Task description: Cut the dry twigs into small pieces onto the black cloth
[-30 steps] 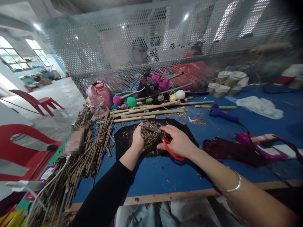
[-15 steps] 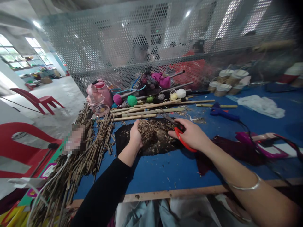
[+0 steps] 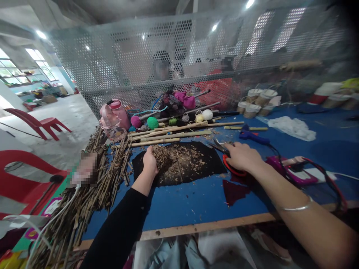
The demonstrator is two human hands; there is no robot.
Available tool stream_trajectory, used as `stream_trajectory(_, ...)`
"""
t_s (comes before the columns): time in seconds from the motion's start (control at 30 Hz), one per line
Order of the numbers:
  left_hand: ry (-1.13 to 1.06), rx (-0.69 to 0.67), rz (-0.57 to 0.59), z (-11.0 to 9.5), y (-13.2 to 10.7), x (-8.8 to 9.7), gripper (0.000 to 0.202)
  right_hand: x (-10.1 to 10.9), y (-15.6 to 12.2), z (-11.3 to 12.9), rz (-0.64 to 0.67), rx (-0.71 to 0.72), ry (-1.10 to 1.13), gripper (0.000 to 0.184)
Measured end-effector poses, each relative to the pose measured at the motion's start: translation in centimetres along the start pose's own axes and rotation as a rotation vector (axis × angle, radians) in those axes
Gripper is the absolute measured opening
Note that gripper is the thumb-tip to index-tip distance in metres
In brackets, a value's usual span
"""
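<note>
Craft workshop: blue tabletop (image 3: 196, 198) carries stick bundles (image 3: 92, 186), bamboo rods (image 3: 179, 130), yarn balls (image 3: 153, 122); perforated metal screen (image 3: 126, 67) separates further workers; concrete floor (image 3: 56, 138).

scissors (image 3: 227, 158): blades mostly hidden under the right hand (image 3: 242, 157), red handle only partly visible
left hand (image 3: 149, 163): fingertips buried in the chip pile (image 3: 165, 156)
right forearm: cut off at the lower right edge
people behind the mesh: blurred
</note>
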State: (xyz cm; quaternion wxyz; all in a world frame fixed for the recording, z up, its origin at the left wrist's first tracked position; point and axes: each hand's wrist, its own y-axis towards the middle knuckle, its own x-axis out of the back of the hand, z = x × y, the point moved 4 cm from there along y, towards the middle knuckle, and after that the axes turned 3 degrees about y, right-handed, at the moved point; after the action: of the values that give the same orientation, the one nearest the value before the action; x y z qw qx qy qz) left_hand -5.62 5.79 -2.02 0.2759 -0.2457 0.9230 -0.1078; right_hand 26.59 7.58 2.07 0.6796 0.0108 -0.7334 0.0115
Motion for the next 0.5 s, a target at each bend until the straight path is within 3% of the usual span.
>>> stream_trajectory(0.1, 0.511, -0.439, 0.035, -1.5, -1.0, -1.1, 0.029, 1.8, -0.2, 3.4, -0.086, 0.15, 0.133, 0.05)
stream_trajectory(0.17, 0.857, -0.707, 0.176, -1.5, -2.5, -3.1, 0.032, 2.6, -0.3, 6.0, -0.141, 0.259, 0.278, 0.043)
stream_trajectory(0.23, 1.136, -0.891, 0.321, -0.8, -3.8, -5.2, 0.032, 3.1, -0.3, 8.3, -0.213, 0.357, 0.472, 0.036)
stream_trajectory(0.37, 1.501, -1.099, 0.438, 1.2, -5.3, -7.5, 0.026, 2.8, 0.1, 10.5, -0.306, 0.403, 0.689, 0.029)
stream_trajectory(0.5, 1.722, -1.168, 0.598, 3.3, -6.1, -7.8, 0.024, 2.1, 0.8, 9.2, -0.301, 0.346, 0.746, 0.023)
